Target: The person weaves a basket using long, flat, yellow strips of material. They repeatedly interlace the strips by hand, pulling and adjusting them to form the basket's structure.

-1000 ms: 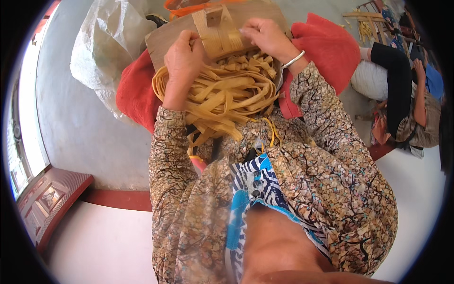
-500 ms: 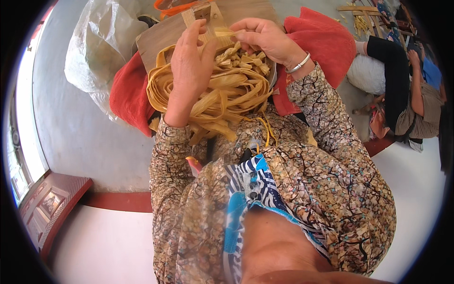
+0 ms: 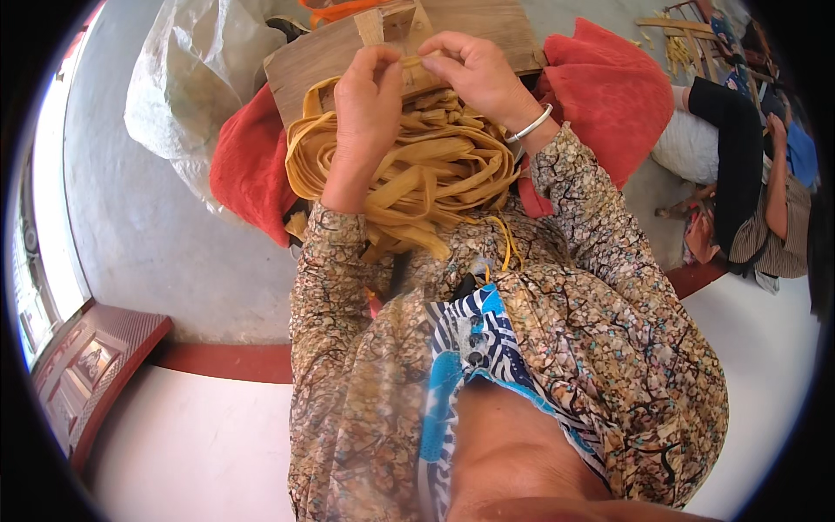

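Observation:
A heap of long, flat, tan fibre strips lies looped in my lap, below and between my wrists. My left hand is closed in a pinch, thumb against fingertips, at the left end of a short stretch of tan strip. The right hand, with a silver bangle at its wrist, pinches the same stretch from the other side. Just beyond the fingertips, a small upright wooden piece stands on a wooden board. My fingers partly hide the strip.
Red cloths drape over both sides of my lap. A translucent plastic bag stands on the grey floor to the left. Another person sits at the right, near a wooden chair. A carved wooden piece lies at the lower left.
Both hands have drawn closer together above the heap, and the right has lowered slightly. The view has shifted, so the board and heap appear farther right.

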Demonstrator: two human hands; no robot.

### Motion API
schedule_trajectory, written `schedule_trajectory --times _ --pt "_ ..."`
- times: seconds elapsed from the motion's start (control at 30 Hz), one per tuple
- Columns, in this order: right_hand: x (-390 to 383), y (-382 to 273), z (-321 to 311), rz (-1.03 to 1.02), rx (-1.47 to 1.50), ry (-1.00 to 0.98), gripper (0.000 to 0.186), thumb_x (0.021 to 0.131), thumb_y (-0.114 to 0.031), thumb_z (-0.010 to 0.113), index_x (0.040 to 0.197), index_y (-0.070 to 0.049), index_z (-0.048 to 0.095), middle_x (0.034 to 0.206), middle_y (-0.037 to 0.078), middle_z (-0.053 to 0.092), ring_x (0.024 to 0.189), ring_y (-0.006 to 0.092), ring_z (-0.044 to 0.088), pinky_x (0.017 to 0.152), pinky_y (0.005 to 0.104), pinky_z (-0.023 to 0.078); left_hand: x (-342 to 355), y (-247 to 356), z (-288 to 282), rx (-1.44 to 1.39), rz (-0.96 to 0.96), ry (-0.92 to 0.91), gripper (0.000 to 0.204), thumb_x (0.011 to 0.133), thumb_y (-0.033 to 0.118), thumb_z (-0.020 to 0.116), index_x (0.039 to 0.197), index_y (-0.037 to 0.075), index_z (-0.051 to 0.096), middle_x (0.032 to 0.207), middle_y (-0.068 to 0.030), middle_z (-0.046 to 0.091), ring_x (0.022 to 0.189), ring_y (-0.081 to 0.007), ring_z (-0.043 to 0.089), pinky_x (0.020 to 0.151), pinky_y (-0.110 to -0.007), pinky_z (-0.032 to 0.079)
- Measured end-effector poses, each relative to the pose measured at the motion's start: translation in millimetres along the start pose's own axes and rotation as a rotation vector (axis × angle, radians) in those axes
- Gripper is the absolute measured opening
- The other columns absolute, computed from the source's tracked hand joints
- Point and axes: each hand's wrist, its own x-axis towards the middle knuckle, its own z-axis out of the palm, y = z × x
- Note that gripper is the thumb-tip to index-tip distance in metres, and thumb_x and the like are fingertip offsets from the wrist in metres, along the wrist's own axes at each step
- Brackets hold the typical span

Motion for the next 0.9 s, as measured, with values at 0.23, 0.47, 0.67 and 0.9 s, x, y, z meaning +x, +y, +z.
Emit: schedule_trajectory --times 0.23,0.47,0.67,0.9 --pt "-5 0 -2 0.031 -0.057 0.023 0.019 0.094 -0.015 0.060 0.107 -0.002 0.062 0.077 -0.003 0.058 0.071 0.0030 0.052 0.062 0.0203 0.044 2 -7 2 -0.053 -0.068 -0.057 0.013 0.092 0.003 0.058 0.104 -0.003 0.057 0.086 -0.0024 0.062 0.075 -0.0085 0.060 0.068 -0.022 0.050" --pt "-1 15 6 -0.126 -0.286 0.164 0.014 0.090 -0.018 0.060 0.095 -0.005 0.065 0.068 0.004 0.061 0.058 0.0175 0.055 0.055 0.0317 0.044 5 -7 6 0.034 -0.097 -0.049 0.011 0.091 0.004 0.058 0.099 -0.003 0.059 0.082 -0.0041 0.064 0.071 -0.0097 0.061 0.064 -0.023 0.050" --pt "-8 11 -13 -0.309 -0.733 0.280 0.013 0.090 -0.019 0.059 0.092 -0.009 0.068 0.084 0.005 0.068 0.074 0.0240 0.062 0.066 0.0342 0.049 -1 -12 -3 0.250 -0.037 0.044 0.011 0.086 0.008 0.060 0.093 0.000 0.061 0.079 -0.0197 0.064 0.076 -0.0348 0.064 0.072 -0.040 0.050" --pt "-40 24 -29 0.367 0.924 0.116 0.032 0.101 -0.026 0.050 0.123 -0.004 0.057 0.098 0.003 0.065 0.077 0.0112 0.060 0.070 0.0249 0.052 52 28 -57 -0.046 -0.039 0.081 0.009 0.087 0.003 0.059 0.096 -0.001 0.058 0.074 -0.0022 0.061 0.061 -0.0069 0.055 0.053 -0.021 0.044"
